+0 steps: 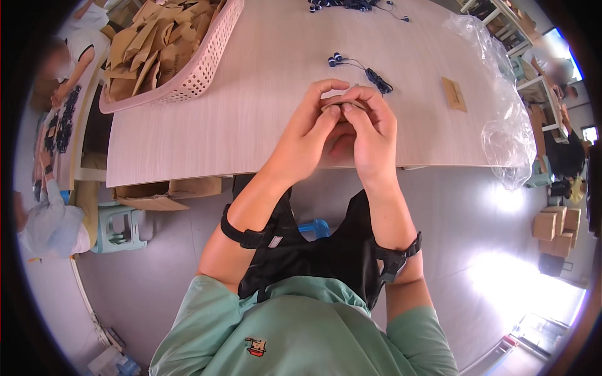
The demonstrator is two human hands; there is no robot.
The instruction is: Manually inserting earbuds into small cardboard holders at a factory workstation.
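Observation:
My left hand (310,128) and my right hand (370,128) meet above the near edge of the light wooden table (251,119). Both pinch a small brown paper packet (342,102) between their fingertips; most of it is hidden by the fingers. Just beyond the hands lies a pair of blue earphones (360,69) with a coiled dark cord. A flat brown packet (453,94) rests on the table to the right.
A pink perforated basket (194,78) full of brown paper packets stands at the far left. More dark earphones (351,5) lie at the far edge. Clear plastic bag (505,119) hangs off the right end. Cardboard box (166,194) and a stool (116,225) sit under the table; other people work at left.

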